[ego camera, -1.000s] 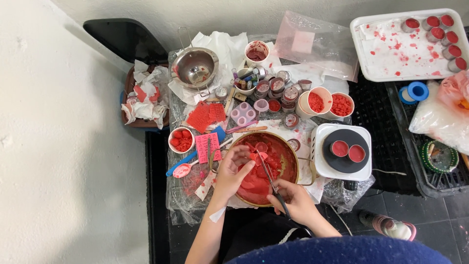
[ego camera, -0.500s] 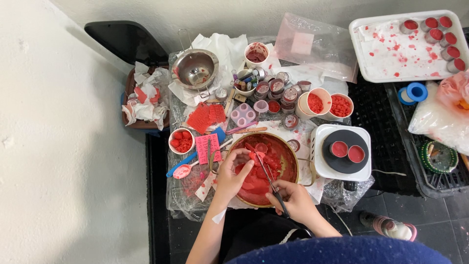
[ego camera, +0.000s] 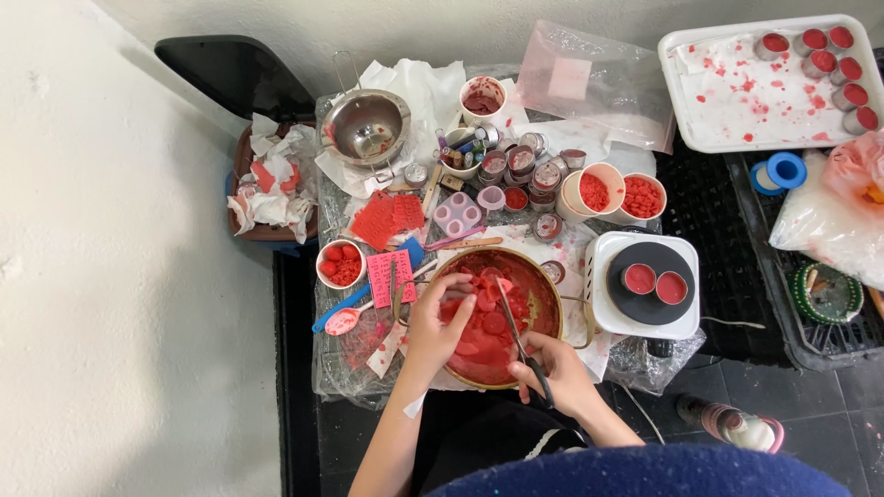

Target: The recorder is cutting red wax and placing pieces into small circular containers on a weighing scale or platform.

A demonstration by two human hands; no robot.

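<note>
Bowl (ego camera: 543, 285) w/ red wax pcs (ego camera: 488, 322) (both hands)

Pale plaster wall (ego camera: 120, 276); dark tiled floor (ego camera: 783, 405); 1 low table (ego camera: 331, 368) under clear plastic; black crate (ego camera: 727, 239); even light.

Both forearms are bare, no sleeves. A small white strip sticks on the left forearm (ego camera: 413, 406). Dark blue clothing (ego camera: 645, 471) shows at six o'clock.

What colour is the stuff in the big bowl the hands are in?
Red, seen in the head view: red chunks fill the big bowl.
</note>
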